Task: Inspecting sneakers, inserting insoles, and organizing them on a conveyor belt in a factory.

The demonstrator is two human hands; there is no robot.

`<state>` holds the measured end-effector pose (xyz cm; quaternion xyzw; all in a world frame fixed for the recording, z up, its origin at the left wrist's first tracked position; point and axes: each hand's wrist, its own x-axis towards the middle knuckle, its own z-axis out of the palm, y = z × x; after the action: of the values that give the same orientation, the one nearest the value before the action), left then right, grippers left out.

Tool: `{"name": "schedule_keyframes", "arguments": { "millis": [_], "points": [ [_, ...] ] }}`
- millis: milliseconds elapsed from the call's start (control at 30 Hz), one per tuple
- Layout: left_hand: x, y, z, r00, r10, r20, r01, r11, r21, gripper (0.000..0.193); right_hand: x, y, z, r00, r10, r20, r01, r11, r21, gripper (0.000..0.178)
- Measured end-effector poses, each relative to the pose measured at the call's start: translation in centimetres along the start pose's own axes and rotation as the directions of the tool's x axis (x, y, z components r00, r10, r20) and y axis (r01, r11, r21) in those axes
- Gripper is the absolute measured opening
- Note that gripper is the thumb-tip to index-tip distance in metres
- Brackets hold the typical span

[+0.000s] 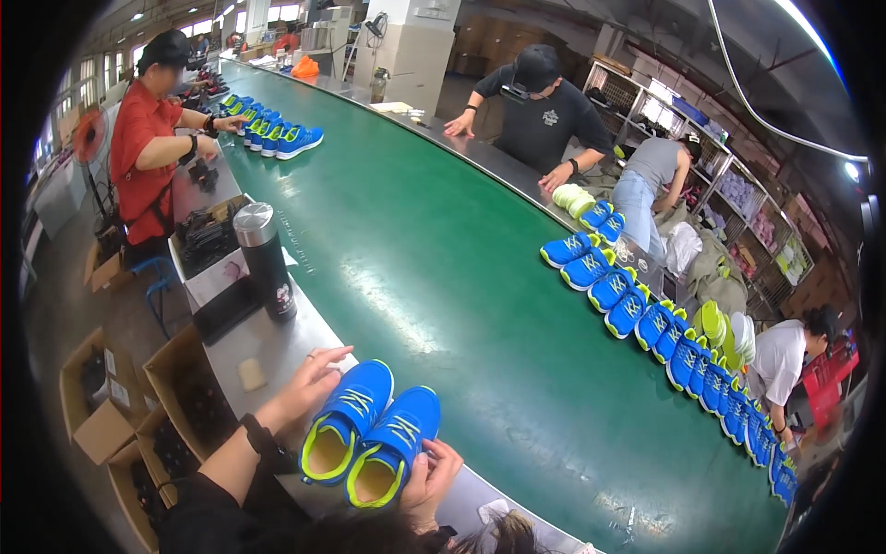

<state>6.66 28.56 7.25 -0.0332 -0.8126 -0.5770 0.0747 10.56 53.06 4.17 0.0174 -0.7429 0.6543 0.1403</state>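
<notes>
A pair of blue fabric sneakers with lime-green linings and pale crossed laces (406, 420) sits side by side at the near edge of a long green conveyor belt (443, 268), toes pointing away. The left hand (309, 383), fingers loosely extended, lies beside the left shoe; contact is unclear. The right hand (432, 475), half-curled, touches the right shoe's outer side; how firmly, I cannot tell. Left of them, a black cylindrical bottle with a silver lid (266, 263) stands upright on the grey metal ledge (286, 346). Similar blue shoes (628, 309) line the belt's far side.
</notes>
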Motion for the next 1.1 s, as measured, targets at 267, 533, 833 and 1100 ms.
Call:
{"name": "schedule_keyframes", "arguments": {
  "millis": [267,533,833,1100],
  "points": [
    [-1.0,-1.8,0.0,0.974,-0.218,-0.056,0.150,0.814,-0.561,0.041,-0.4,0.0,-0.1,0.999,0.008,-0.051,-0.010,0.999,-0.032,0.026],
    [-2.2,3.3,-2.4,0.918,-0.349,0.191,0.398,0.809,-0.433,0.043,-0.5,-0.4,-0.5,0.998,-0.015,-0.065,0.010,0.998,-0.063,0.024],
    [3.8,2.8,-0.6,0.981,-0.188,0.038,0.187,0.897,-0.401,0.040,-0.8,-0.5,-1.2,0.999,0.030,-0.032,-0.029,1.000,0.008,0.026],
    [1.5,2.7,2.1,0.912,-0.183,0.368,0.366,0.769,-0.524,0.045,-1.0,-0.9,-1.6,0.998,0.032,-0.052,-0.031,0.999,0.022,0.020]
  ]
}}
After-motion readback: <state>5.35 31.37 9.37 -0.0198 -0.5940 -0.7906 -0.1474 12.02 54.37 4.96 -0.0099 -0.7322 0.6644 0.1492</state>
